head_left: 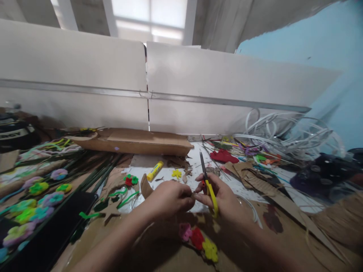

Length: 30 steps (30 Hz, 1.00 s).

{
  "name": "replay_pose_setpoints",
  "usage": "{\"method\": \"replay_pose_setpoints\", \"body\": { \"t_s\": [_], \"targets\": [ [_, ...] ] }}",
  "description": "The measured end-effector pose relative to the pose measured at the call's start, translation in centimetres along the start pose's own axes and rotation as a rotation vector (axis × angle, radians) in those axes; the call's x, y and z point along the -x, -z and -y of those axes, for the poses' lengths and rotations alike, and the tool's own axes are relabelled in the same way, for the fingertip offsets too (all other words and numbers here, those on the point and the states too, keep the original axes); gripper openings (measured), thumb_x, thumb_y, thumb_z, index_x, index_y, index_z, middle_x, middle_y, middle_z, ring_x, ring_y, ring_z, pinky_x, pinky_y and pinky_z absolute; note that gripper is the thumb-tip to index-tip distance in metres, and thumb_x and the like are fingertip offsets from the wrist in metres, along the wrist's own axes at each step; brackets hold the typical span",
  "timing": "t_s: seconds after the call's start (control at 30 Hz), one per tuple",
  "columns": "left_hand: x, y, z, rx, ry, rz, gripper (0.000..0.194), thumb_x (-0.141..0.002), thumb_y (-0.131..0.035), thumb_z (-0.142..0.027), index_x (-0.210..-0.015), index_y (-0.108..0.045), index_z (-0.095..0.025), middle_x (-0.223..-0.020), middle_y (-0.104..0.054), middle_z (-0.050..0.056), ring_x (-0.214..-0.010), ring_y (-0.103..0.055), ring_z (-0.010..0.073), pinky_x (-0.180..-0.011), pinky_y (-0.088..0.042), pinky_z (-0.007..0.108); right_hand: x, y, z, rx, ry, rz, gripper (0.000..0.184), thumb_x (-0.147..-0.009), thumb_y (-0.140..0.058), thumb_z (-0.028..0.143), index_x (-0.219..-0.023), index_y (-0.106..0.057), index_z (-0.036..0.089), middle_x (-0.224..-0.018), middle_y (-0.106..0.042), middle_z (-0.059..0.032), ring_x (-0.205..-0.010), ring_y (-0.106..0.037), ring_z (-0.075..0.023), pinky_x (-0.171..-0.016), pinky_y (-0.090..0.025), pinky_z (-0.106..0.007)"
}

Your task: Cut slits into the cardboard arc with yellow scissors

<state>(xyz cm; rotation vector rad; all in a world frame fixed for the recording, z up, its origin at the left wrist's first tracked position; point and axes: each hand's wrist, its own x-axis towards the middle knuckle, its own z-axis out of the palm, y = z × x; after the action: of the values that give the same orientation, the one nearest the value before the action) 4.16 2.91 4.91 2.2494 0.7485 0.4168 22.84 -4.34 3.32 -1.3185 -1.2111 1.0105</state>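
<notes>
Yellow-handled scissors (209,189) rest in my right hand (224,198), their dark blades pointing up and away from me. A small red piece (203,183) shows by that hand's fingers. My left hand (172,198) is closed in a pinch, its fingertips meeting those of my right hand; what it grips is too small and hidden to name. Just below the hands lie pink, red and yellow fuzzy flowers (197,238) in a row. Beyond them are a yellow fuzzy flower (176,173) and a yellow glue stick (155,170). A cardboard star (110,210) lies left of my left forearm.
A long cardboard tray (136,148) stands along the back. To the left, a black box (56,234) sits beside several colourful fuzzy flowers (39,213). Looped white strips (283,128), red fabric (224,156) and cut cardboard (272,192) crowd the right side.
</notes>
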Motion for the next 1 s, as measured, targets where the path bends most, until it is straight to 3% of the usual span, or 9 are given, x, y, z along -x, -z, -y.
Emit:
{"method": "replay_pose_setpoints", "body": {
  "t_s": [0.17, 0.3, 0.5, 0.6, 0.67, 0.77, 0.8, 0.87, 1.0],
  "targets": [
    [0.2, 0.5, -0.9, -0.082, -0.016, 0.092, 0.023, -0.079, -0.062, -0.019, -0.056, -0.064, -0.022, -0.050, -0.044, -0.004, -0.051, -0.038, 0.0137, -0.053, -0.022, 0.029, 0.1, -0.2, -0.3, -0.050, -0.071, 0.074, 0.043, -0.065, -0.088, 0.038, -0.095, -0.061, 0.022, -0.068, -0.056, 0.0059, -0.063, -0.053, -0.0153, -0.059, -0.042, -0.027],
    [0.3, 0.9, -1.1, -0.120, -0.080, 0.095, 0.021, -0.076, -0.063, -0.013, -0.057, -0.068, -0.022, -0.050, -0.051, -0.002, -0.050, -0.038, 0.0130, -0.052, -0.024, 0.027, 0.4, -0.1, -0.2, -0.018, -0.071, 0.042, 0.033, -0.070, -0.082, 0.037, -0.092, -0.061, 0.022, -0.070, -0.057, 0.0051, -0.062, -0.052, -0.0142, -0.055, -0.039, -0.025],
    [0.4, 0.4, 0.1, -0.264, -0.141, 0.050, 0.025, -0.080, -0.069, -0.020, -0.055, -0.068, -0.023, -0.047, -0.053, -0.001, -0.043, -0.031, 0.0125, -0.049, -0.020, 0.028, 0.5, -0.7, -1.0, -0.046, -0.095, 0.084, 0.041, -0.066, -0.087, 0.039, -0.095, -0.063, 0.022, -0.069, -0.061, 0.0032, -0.062, -0.056, -0.0169, -0.054, -0.044, -0.027],
    [0.2, -0.2, 0.7, -0.354, -0.142, 0.036, 0.023, -0.082, -0.072, -0.026, -0.060, -0.071, -0.024, -0.050, -0.058, 0.001, -0.044, -0.039, 0.0150, -0.050, -0.022, 0.029, 0.3, -0.8, -1.2, -0.045, -0.055, 0.068, 0.043, -0.065, -0.090, 0.042, -0.093, -0.063, 0.023, -0.065, -0.059, 0.0038, -0.059, -0.055, -0.0166, -0.053, -0.042, -0.027],
    [0.1, -0.1, 0.4, -0.371, -0.150, -0.033, 0.014, -0.085, -0.072, -0.030, -0.072, -0.076, -0.024, -0.062, -0.068, 0.004, -0.053, -0.053, 0.0195, -0.054, -0.029, 0.030, 0.1, -0.6, -1.1, -0.031, -0.011, 0.004, 0.045, -0.065, -0.091, 0.045, -0.092, -0.063, 0.023, -0.066, -0.058, 0.0038, -0.060, -0.055, -0.0166, -0.054, -0.043, -0.028],
    [0.2, 0.8, -1.2, -0.264, -0.170, -0.244, 0.014, -0.091, -0.070, -0.032, -0.097, -0.076, -0.023, -0.093, -0.077, 0.009, -0.084, -0.067, 0.0260, -0.069, -0.038, 0.030, -0.4, 0.0, -0.6, -0.042, 0.035, -0.113, 0.051, -0.064, -0.092, 0.049, -0.095, -0.061, 0.023, -0.070, -0.060, 0.0035, -0.061, -0.056, -0.0164, -0.055, -0.043, -0.028],
    [0.4, 1.3, -1.9, -0.209, -0.144, -0.290, 0.013, -0.093, -0.067, -0.032, -0.098, -0.075, -0.022, -0.095, -0.077, 0.008, -0.088, -0.067, 0.0253, -0.072, -0.039, 0.030, -0.5, 0.2, -0.4, -0.054, 0.048, -0.152, 0.052, -0.064, -0.091, 0.050, -0.096, -0.061, 0.023, -0.071, -0.060, 0.0034, -0.062, -0.056, -0.0164, -0.055, -0.044, -0.027],
    [0.9, 2.0, -2.7, -0.116, -0.042, -0.332, 0.023, -0.096, -0.062, -0.038, -0.082, -0.072, -0.022, -0.080, -0.074, 0.004, -0.075, -0.064, 0.0214, -0.066, -0.035, 0.029, -0.9, 0.4, -0.2, -0.097, 0.075, -0.227, 0.054, -0.064, -0.092, 0.050, -0.098, -0.060, 0.023, -0.074, -0.060, 0.0034, -0.063, -0.057, -0.0164, -0.057, -0.045, -0.028],
    [1.5, 1.6, -1.6, 0.065, 0.223, -0.121, 0.049, -0.096, -0.054, -0.056, -0.064, -0.066, -0.021, -0.061, -0.066, 0.004, -0.061, -0.059, 0.0210, -0.060, -0.033, 0.031, -1.0, 0.0, 0.1, -0.273, 0.093, -0.312, 0.053, -0.061, -0.093, 0.040, -0.098, -0.059, 0.024, -0.076, -0.058, 0.0055, -0.063, -0.056, -0.0142, -0.058, -0.046, -0.026]
  ]
}}
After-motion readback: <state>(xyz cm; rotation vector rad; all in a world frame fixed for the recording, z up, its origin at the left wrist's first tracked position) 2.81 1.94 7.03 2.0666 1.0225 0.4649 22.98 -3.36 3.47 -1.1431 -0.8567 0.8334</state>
